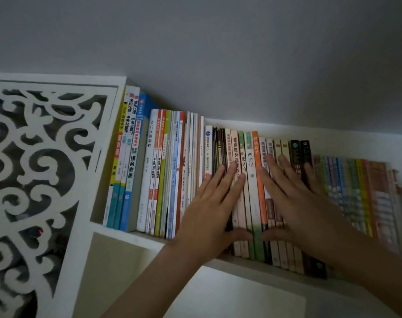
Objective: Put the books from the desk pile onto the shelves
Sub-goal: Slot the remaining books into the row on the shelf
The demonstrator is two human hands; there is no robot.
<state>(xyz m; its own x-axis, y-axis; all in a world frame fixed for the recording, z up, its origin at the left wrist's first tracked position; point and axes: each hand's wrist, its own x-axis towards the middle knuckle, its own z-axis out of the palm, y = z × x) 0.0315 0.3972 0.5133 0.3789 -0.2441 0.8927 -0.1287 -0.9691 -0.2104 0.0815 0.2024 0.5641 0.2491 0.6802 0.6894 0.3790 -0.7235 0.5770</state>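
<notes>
Two hands lay flat against a row of upright books (252,180) that ran across the middle of the frame on a white shelf (135,236). The left hand (209,210), just left of centre, had its fingers straight and pressed on the spines, its thumb stretched out low along the bottom of the books; it held nothing. The right hand (296,203), right of centre, was spread the same way, fingers straight on the spines and thumb pointing toward the other thumb, also holding nothing. Between the two hands stood an orange-spined book (258,180) and a pale book (250,177) beside it, both in line with the rest. Taller books filled the left end of the row; a blurred, many-coloured set filled the right end. A white carved fretwork panel (34,180) took up the left of the frame, and a grey wall (218,53) the top.
</notes>
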